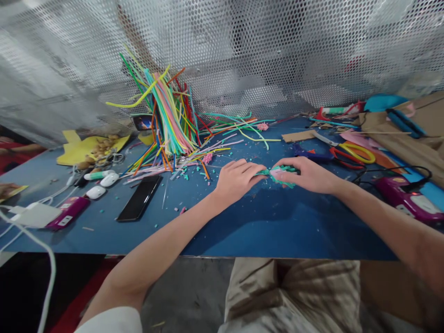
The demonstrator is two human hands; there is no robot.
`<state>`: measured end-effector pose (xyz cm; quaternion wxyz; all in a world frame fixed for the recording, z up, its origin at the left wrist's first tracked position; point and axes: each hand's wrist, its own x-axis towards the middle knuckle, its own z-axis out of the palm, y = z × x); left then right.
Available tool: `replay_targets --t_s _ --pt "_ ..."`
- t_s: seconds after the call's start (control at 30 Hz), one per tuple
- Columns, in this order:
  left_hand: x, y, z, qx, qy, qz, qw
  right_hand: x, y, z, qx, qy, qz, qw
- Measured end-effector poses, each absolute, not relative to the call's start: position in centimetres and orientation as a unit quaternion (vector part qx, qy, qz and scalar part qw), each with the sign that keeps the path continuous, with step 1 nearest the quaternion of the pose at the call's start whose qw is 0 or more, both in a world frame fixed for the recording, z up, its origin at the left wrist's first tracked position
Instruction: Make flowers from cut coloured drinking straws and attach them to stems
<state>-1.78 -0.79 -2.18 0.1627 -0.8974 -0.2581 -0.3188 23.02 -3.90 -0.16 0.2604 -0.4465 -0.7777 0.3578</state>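
From where I stand, everything is easiest to place by the upright bundle of fuzzy stems on the blue table. To the right of that bundle and nearer the table's front edge, two bare hands meet over a small green-and-pink fuzzy piece. The left hand pinches green fuzz at its fingertips; the right hand has thumb and fingers closed around the pink and green part. Fingers cover the place where they meet, so I can't tell whether it is all one length or two bits. That join is where I'd expect trouble: an uneven pull or twist could crush the fuzz, bend the wire I assume runs inside, or let an end slip free. Cut ends might prick a fingertip too. Clippings lie scattered just in front of the bundle, and a dropped bit of the same green could get lost among them. The black phone, also in front of the bundle, lies near the left forearm, so a careless elbow might nudge it. Well to the bundle's right sit scissors, beyond the right hand; reaching over carelessly might mean a nick.
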Motion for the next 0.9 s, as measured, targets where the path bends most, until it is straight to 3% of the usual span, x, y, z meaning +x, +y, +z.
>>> replay_targets --t_s 0.43,0.9 --pt "-1.68 -1.05 -2.38 -0.890 -0.291 -0.338 0.100 22.52 -4.58 0.25 -0.443 -0.788 0.330 0.272" --pt "-1.56 -0.64 -1.84 -0.937 -0.180 -0.228 0.195 22.00 -4.81 0.28 -0.453 -0.772 0.341 0.288"
